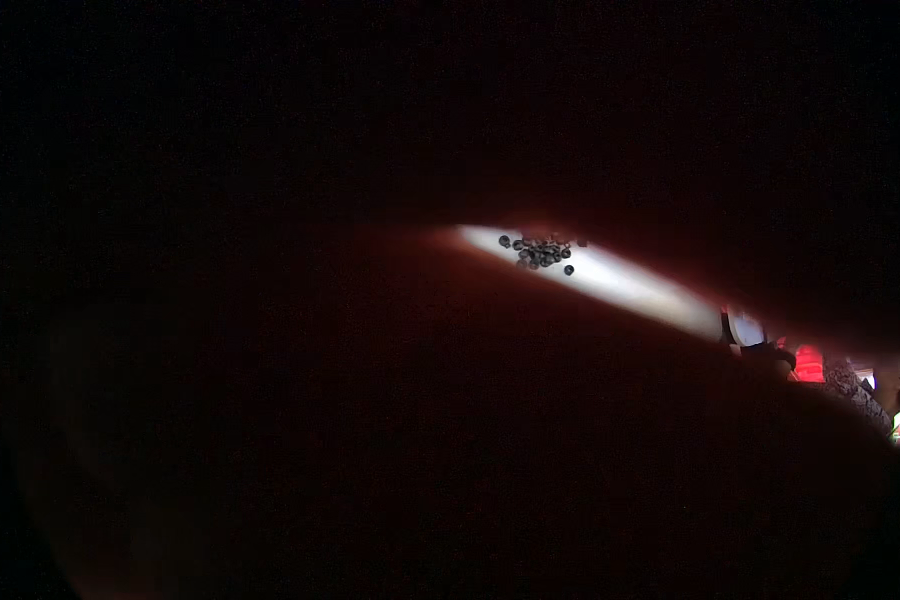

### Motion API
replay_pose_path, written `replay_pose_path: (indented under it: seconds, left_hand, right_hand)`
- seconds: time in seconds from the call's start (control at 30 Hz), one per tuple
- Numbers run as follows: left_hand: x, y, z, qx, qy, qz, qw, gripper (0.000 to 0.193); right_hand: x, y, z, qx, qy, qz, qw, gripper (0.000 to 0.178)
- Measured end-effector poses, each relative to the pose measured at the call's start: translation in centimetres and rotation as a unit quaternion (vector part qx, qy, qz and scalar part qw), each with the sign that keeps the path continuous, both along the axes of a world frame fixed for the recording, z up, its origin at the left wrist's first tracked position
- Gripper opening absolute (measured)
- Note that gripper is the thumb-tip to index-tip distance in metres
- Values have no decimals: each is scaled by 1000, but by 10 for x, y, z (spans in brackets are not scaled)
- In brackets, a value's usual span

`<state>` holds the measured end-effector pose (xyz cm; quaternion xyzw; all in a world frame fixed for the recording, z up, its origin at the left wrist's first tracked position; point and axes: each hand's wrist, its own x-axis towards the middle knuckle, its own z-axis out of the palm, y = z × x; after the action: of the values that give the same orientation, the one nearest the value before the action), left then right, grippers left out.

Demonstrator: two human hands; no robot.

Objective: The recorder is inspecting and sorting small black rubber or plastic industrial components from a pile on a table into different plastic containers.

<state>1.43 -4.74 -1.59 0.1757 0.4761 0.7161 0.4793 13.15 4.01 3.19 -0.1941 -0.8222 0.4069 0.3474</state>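
A dark, reddish, blurred mass (390,400) covers nearly the whole head view, very close to the lens; it may be fingers or a palm, but I cannot tell of which hand. Through a narrow slanting gap in it shows a bright white surface (635,285). Several small dark round pieces (542,252), bead-like, lie there in a loose cluster, with a few apart from it. Neither my left hand nor my right hand can be made out, and whatever they hold or touch is hidden.
At the right end of the gap a bright red thing (808,364) shows beside a grey speckled patch (860,395), perhaps cloth. A dark-edged pale thing (745,328) stands at the end of the white surface. Everything else is blocked from sight.
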Motion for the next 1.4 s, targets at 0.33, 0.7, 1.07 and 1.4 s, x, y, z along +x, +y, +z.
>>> replay_pose_path:
  seconds: [0.33,0.7,1.07,1.4]
  left_hand:
    - [-5,5,9,-33,53,40,997,21]
    - [-4,7,4,4,-100,23,995,26]
    - [2,9,27,-50,-53,55,996,25]
    - [4,7,22,-37,-102,64,992,22]
  right_hand:
    - [-13,4,-16,51,25,-19,998,19]
    - [-8,11,-12,30,19,46,998,23]
    - [-9,7,-15,48,-7,15,999,26]
    - [-15,-1,-17,77,12,4,997,21]
